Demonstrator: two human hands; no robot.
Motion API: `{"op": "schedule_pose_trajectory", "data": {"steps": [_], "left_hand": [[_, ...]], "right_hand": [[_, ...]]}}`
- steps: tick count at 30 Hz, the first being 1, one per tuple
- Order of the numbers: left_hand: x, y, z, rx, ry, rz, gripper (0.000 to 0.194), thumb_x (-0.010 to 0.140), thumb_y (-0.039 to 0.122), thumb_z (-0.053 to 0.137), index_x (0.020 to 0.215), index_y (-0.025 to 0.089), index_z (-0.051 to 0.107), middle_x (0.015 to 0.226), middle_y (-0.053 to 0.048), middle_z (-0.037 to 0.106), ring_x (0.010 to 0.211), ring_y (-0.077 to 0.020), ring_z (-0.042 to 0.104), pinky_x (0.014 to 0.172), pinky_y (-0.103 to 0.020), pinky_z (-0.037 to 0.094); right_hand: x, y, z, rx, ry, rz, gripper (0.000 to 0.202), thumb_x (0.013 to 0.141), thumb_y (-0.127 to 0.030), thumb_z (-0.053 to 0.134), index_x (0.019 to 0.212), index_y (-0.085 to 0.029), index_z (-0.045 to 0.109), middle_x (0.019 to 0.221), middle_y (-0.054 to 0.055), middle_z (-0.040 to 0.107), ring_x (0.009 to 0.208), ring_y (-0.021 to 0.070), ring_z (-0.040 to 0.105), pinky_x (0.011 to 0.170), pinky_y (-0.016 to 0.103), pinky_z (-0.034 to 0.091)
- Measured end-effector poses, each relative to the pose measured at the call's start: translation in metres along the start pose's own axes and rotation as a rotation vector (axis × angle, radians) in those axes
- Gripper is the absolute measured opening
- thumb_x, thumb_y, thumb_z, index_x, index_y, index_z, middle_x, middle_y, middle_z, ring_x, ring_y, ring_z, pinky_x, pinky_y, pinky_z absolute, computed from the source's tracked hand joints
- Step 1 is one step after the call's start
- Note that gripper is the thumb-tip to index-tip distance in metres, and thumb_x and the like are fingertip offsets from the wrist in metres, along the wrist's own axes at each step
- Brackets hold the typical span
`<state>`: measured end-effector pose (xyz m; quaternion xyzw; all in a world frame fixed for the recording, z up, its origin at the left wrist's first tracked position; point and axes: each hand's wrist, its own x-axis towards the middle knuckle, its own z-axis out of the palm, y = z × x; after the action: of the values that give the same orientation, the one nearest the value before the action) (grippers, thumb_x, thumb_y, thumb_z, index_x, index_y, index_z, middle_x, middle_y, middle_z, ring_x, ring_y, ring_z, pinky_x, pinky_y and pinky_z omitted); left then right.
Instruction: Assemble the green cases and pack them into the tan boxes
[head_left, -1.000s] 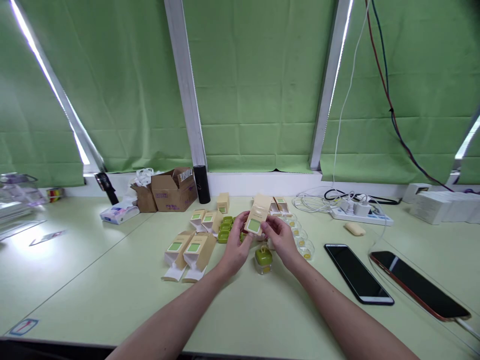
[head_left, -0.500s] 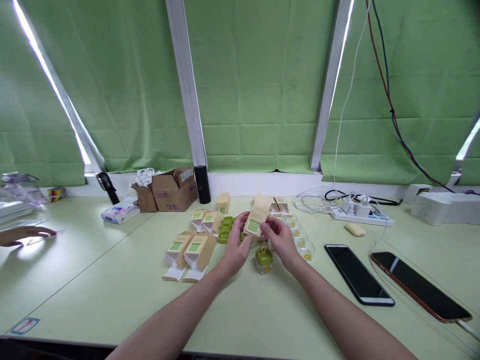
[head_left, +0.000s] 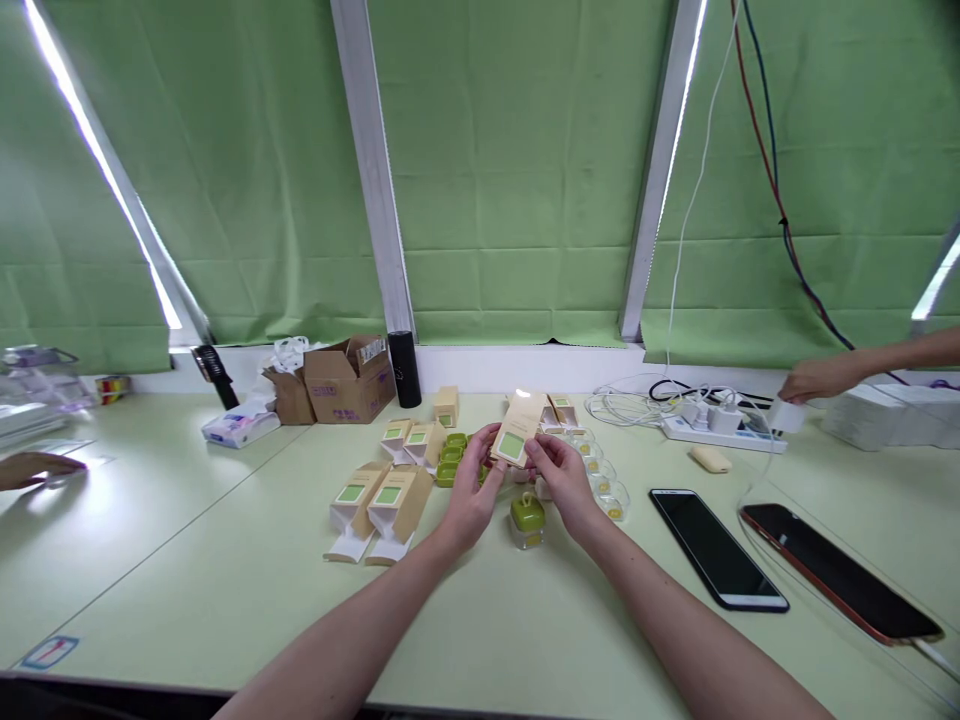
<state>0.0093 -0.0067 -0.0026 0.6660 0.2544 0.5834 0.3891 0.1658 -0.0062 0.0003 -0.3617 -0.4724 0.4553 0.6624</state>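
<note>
Both my hands hold a flat, tan paper box [head_left: 523, 420] with a green square on its front, raised above the table. My left hand [head_left: 474, 487] grips its left side, fingers behind and thumb near the lower edge. The right hand [head_left: 564, 477] pinches its lower right corner. Below them stands a small clear jar with a green looped lid [head_left: 528, 516]. Green lids [head_left: 451, 460] lie left of my left hand, partly hidden by it. Clear jars with yellow bottoms [head_left: 609, 492] line up beyond my right hand. Opened tan boxes [head_left: 400, 500] stand at the left.
Two phones [head_left: 718, 548] lie at the right, near a power strip [head_left: 724, 430] with tangled cables. A co-worker's hand [head_left: 817, 380] holds a white box-shaped item there. Another person's hand [head_left: 41, 468] rests at the far left. A cardboard box [head_left: 349, 382] and black cylinder [head_left: 405, 370] stand behind.
The flat paper box has tilted slightly in my hands and shifted a little right. A co-worker's hand has come in from the right with a white item. The hand at far left has drawn back left.
</note>
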Motion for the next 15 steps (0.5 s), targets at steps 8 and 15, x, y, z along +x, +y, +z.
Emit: {"op": "schedule_pose_trajectory", "data": {"steps": [8,15], "left_hand": [[0.0012,-0.0038,0.0014,0.03,0.001,-0.009,0.054,0.101,0.051,0.063,0.144,0.021,0.052,0.147,-0.016,0.062,0.137,-0.0318,0.059,0.115,-0.047,0.046],[-0.0001,-0.0043,-0.0006,0.026,-0.012,0.002,0.056,0.1,0.052,0.065,0.146,0.021,0.054,0.149,-0.015,0.062,0.138,-0.0317,0.058,0.117,-0.047,0.046]], "right_hand": [[-0.0003,0.0016,-0.0007,-0.009,0.002,0.011,0.063,0.065,-0.073,0.089,0.095,-0.019,0.076,0.08,0.006,0.075,0.073,0.0224,0.067,0.062,0.032,0.053],[0.0011,0.0025,-0.0022,0.0,-0.001,0.009,0.06,0.066,-0.072,0.089,0.092,-0.019,0.075,0.083,0.007,0.076,0.072,0.022,0.067,0.06,0.031,0.052]]}}
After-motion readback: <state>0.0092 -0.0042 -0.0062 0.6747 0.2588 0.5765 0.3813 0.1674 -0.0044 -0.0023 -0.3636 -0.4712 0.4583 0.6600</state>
